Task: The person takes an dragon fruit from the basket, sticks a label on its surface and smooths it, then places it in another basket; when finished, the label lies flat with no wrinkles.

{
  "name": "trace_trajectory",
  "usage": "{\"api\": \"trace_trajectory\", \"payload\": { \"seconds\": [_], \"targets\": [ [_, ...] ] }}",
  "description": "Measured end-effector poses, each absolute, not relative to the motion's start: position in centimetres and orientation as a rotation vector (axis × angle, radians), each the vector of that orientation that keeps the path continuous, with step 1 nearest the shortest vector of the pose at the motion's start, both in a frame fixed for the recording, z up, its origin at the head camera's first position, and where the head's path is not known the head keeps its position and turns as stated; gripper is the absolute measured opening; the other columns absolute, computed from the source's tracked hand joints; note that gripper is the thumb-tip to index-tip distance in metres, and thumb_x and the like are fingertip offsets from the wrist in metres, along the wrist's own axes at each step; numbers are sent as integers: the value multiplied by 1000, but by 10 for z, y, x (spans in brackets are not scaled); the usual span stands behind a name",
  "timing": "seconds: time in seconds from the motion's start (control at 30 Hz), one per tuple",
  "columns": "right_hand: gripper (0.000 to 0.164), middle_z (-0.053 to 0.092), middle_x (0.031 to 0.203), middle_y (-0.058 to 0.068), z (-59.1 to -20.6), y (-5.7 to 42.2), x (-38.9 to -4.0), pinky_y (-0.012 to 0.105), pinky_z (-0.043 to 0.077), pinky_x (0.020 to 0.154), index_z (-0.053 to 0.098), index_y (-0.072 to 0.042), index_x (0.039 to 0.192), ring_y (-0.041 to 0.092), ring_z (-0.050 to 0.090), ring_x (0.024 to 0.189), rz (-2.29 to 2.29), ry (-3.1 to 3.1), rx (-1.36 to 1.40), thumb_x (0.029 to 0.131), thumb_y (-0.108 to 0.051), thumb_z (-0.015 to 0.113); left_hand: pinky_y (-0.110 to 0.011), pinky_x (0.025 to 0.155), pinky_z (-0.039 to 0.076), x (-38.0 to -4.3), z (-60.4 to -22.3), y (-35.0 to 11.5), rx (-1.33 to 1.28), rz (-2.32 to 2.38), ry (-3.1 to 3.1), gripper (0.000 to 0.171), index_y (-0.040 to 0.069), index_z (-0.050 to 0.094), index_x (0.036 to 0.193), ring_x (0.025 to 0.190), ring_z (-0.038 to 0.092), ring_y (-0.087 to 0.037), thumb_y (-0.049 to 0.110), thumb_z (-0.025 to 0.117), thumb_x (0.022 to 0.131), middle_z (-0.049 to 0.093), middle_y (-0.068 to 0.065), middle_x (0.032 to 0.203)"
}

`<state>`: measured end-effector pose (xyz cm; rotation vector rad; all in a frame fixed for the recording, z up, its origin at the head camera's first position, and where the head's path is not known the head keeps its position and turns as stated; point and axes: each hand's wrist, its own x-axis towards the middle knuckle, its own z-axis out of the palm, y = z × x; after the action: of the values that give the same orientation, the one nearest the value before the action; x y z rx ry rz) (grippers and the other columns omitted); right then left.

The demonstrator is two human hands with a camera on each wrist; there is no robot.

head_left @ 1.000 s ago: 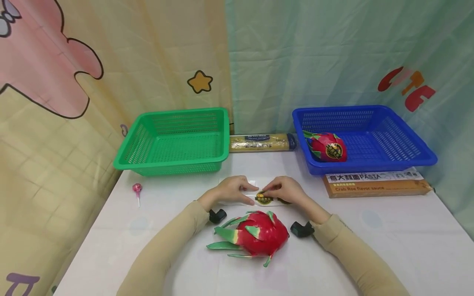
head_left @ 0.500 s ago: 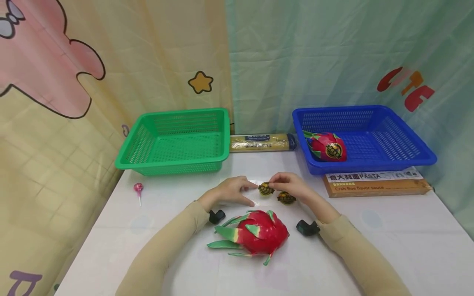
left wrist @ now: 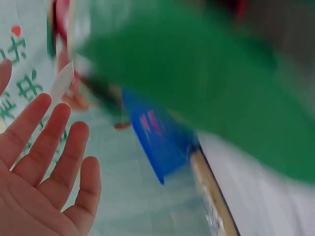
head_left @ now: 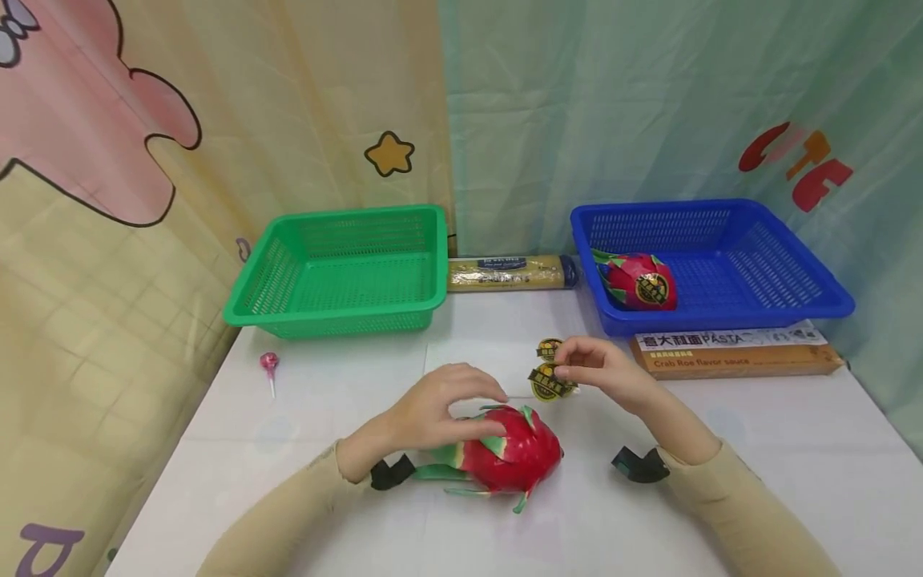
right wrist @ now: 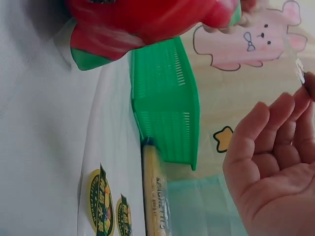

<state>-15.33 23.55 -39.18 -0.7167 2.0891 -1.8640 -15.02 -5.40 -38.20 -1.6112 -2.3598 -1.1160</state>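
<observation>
A red toy dragon fruit (head_left: 530,453) with green leaf tips lies on the white table. My left hand (head_left: 436,409) is spread over its leafy end, and in the left wrist view the fingers (left wrist: 69,152) are apart and hold nothing. My right hand (head_left: 613,377) pinches a round black-and-gold sticker (head_left: 550,385) just beyond the fruit. In the left wrist view the sticker's pale side (left wrist: 62,81) shows. Another such label (head_left: 549,348) appears behind it; the right wrist view has two labels (right wrist: 101,204) low near the table.
A green basket (head_left: 339,324) stands at the back left. At the back right, a blue basket (head_left: 728,320) holds a labelled dragon fruit (head_left: 642,282). Between them lies a spaghetti pack (head_left: 505,274). A pasta box (head_left: 735,362) lies before the blue basket, and a lollipop (head_left: 269,365) at left.
My right hand has lifted a sticker off the strip and moved right and nearer with it. My left hand has come off the strip, back over the dragon fruit.
</observation>
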Motion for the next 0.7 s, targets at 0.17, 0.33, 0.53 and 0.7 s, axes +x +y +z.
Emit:
{"api": "trace_trajectory", "payload": {
  "seconds": [0.17, 0.33, 0.53, 0.7],
  "targets": [
    [15, 57, 87, -4, -387, 239, -146, 24, 48, 69, 60, -9, 96, 9, 52, 78, -1791, 1875, -968, 90, 4, 55, -29, 92, 41, -124, -392, -49, -1693, -817, -2427, 57, 20, 62, 120, 116, 46, -7, 55, 70, 76, 55, 6, 125],
    [7, 57, 85, -4, -392, 236, -144, 24, 46, 63, 58, 1, 95, 9, 50, 74, -1693, 1809, -1011, 89, 4, 57, -27, 92, 44, -120, -398, -50, -1691, -821, -2513, 56, 20, 57, 125, 121, 44, -11, 49, 70, 80, 50, 3, 131],
    [7, 59, 84, -4, -398, 229, -143, 22, 46, 62, 60, 5, 94, 8, 50, 72, -1675, 1837, -942, 87, 2, 61, -27, 90, 46, -133, -400, -54, -1629, -1103, -2607, 53, 19, 54, 131, 123, 44, -9, 44, 64, 86, 49, 4, 136],
    [13, 61, 85, -4, -403, 222, -141, 23, 48, 65, 61, 8, 96, 8, 53, 74, -1663, 1890, -845, 88, -2, 62, -26, 87, 48, -141, -405, -54, -1558, -1289, -2667, 54, 22, 48, 135, 121, 44, -7, 43, 62, 88, 47, 9, 136]
  ]
}}
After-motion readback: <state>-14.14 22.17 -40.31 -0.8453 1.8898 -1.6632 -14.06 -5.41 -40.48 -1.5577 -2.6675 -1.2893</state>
